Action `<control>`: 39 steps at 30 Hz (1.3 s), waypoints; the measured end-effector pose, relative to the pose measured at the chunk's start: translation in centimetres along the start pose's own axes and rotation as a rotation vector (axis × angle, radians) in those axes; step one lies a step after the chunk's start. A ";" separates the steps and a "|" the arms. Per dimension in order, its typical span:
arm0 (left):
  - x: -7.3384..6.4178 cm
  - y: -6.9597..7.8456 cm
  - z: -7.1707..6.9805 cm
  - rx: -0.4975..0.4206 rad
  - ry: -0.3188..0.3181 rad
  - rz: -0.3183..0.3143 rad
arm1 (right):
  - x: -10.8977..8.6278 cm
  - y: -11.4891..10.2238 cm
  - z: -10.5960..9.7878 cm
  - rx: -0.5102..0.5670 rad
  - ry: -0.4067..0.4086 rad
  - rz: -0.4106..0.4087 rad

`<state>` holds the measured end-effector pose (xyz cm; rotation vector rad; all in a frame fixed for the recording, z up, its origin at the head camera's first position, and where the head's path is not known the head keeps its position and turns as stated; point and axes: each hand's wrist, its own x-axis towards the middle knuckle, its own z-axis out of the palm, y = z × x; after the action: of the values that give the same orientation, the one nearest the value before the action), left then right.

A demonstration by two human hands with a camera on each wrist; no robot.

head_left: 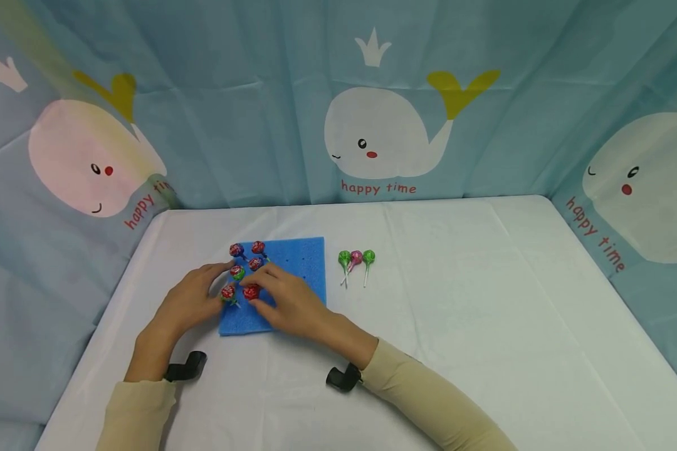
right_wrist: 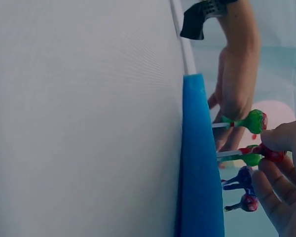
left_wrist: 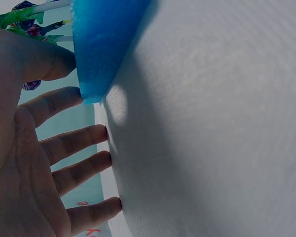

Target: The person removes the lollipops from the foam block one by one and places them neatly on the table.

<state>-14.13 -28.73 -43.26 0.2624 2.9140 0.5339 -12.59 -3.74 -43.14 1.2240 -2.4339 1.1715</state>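
Observation:
A blue foam block lies on the table with several wrapped lollipops standing in its left part. My right hand is over the block and pinches a red lollipop by its head, between thumb and fingers. In the right wrist view the stick of this lollipop reaches the foam's top face. At the block's left edge is my left hand, its thumb and index fingertip against the foam and the other fingers spread on the table. Close to its thumb stands a red and green lollipop.
To the right of the block, two green lollipops and a pink lollipop lie on the white tablecloth. Small holes dot the foam's right part. A whale-print curtain encloses the back and sides.

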 end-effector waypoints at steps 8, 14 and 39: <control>0.0 0.1 0.0 -0.005 -0.002 -0.010 | 0.0 0.0 -0.4 0.019 0.053 -0.040; 0.1 0.2 -0.1 0.000 -0.004 -0.007 | 0.1 -0.1 -1.1 0.059 0.079 -0.022; 0.0 0.1 -0.3 0.002 -0.009 0.017 | -0.8 0.9 -4.1 0.040 0.104 0.037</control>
<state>-14.22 -28.77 -42.96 0.2889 2.9060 0.5305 -13.44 -0.02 -41.29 1.1035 -2.3780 1.2670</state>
